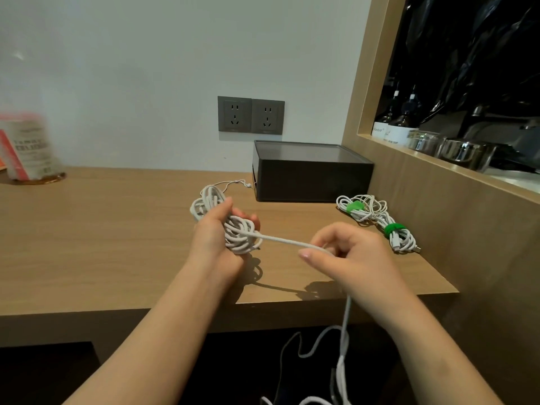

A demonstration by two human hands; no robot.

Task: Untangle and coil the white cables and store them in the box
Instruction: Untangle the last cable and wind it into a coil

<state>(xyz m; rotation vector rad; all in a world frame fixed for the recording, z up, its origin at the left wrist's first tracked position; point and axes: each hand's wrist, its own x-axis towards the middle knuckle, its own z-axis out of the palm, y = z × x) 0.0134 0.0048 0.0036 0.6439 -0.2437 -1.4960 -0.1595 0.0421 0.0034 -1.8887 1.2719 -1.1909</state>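
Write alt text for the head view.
A person's left hand holds a bundle of white cable above a wooden desk while the right hand pinches its loose strand. Two green-tied coils lie beside a dark box.

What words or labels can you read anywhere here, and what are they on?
"Mister": white label of the left dark bottle in the niche at right.
Second bottle label: script and small print too small to read.
Red and white packet at left: print blurred, unreadable.
Wall sockets: no readable marking.
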